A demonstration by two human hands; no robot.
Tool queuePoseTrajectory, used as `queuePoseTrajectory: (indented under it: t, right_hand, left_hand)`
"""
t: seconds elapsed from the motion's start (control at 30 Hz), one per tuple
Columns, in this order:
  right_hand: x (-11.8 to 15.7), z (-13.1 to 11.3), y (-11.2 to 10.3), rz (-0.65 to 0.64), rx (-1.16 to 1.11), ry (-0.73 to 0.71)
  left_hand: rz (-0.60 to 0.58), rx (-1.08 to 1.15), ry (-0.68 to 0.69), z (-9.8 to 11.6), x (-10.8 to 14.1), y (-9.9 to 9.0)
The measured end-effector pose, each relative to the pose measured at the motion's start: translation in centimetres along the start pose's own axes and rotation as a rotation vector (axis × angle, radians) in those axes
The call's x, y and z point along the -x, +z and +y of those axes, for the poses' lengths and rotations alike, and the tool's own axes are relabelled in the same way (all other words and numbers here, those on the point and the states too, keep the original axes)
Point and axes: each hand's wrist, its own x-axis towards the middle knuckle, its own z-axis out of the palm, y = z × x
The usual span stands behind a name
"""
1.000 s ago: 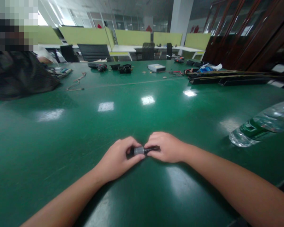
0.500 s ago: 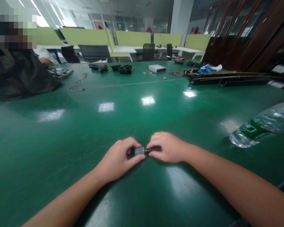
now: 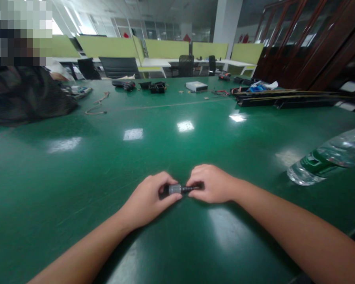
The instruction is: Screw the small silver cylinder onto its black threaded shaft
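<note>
Just above the green table, my left hand is closed around a small cylindrical piece, black at its left end with a grey, metal-looking band. From its right side runs a thin black ribbed end, possibly a cable connector; the exact kind is too small to tell. My right hand pinches that thin end between thumb and fingers. The two hands are close together, and the fingers hide both outer ends of the piece.
A clear water bottle with a green label lies at the right. Farther back are long black strips, a white box, black parts and a beige cord. A person in dark clothing is at the far left.
My right hand has shifted slightly right along the thin black end, showing a little more of it. My left hand is nearly still, keeping its grip.
</note>
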Motion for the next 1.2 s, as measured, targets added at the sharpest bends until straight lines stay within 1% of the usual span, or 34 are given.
queuePoseTrajectory:
  t: [0.33,0.47,0.53,0.6,0.67,0.73,0.83,0.93,1.03,1.2]
  right_hand:
    - [0.1,0.2,-0.3,0.007,-0.004,0.016]
    - [0.3,0.5,-1.0,-0.024,0.009,0.019]
    - [0.5,0.8,-1.7,-0.069,0.002,0.059]
    - [0.8,1.3,-2.4,-0.11,-0.022,0.152]
    - [1.1,1.7,-3.0,-0.112,-0.049,0.218]
    - [1.2,2.0,-3.2,-0.114,-0.073,0.228]
    - [1.1,1.8,-2.8,-0.104,-0.076,0.179]
    - [0.6,1.3,-1.9,-0.053,-0.075,0.135]
    - [0.2,0.7,-1.2,-0.031,-0.085,0.103]
    - [0.0,0.4,-0.9,-0.002,-0.132,0.129]
  left_hand:
    - [0.002,-0.005,-0.001,0.0,-0.1,0.0]
    - [-0.002,-0.002,0.004,-0.1,-0.1,0.0]
    - [-0.007,-0.002,0.001,-0.2,-0.1,0.1]
    - [-0.012,-0.002,-0.005,-0.2,-0.1,0.0]
    - [-0.017,0.003,-0.005,-0.1,-0.1,0.0]
    - [-0.013,0.004,-0.002,-0.1,-0.1,0.0]
    - [-0.005,0.001,-0.001,-0.2,-0.1,0.0]
    - [0.0,0.004,0.0,-0.2,-0.1,0.1]
    - [0.01,0.01,0.009,-0.3,-0.1,0.1]
    - [0.031,0.021,0.004,-0.3,0.0,0.0]
